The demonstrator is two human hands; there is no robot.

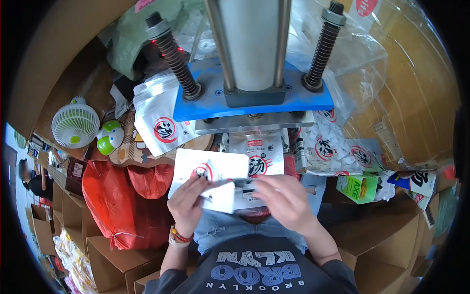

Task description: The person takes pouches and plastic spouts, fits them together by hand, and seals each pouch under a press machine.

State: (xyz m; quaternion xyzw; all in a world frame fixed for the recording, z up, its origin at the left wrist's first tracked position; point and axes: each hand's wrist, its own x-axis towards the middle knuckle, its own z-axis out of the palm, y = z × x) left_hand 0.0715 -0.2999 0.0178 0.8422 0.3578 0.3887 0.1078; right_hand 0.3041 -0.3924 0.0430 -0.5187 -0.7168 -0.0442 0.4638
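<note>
My left hand (188,202) is closed on a white printed pouch (225,164) with a red round logo, held in front of my lap and tilted. My right hand (284,200) is at the pouch's right side, its fingers blurred near a small dark thing; what they hold, if anything, is too smeared to tell. Behind both hands, another printed pouch (264,144) lies flat beneath the metal plate of a blue press (254,105). A stack of similar pouches (152,115) lies to the left of the press.
At the left are a small green-white fan (75,126) and red plastic bags (105,206). White pieces lie on pouches (330,147) at the right, near a green box (359,188). Cardboard boxes (112,252) stand around my legs. Another person (36,183) is far left.
</note>
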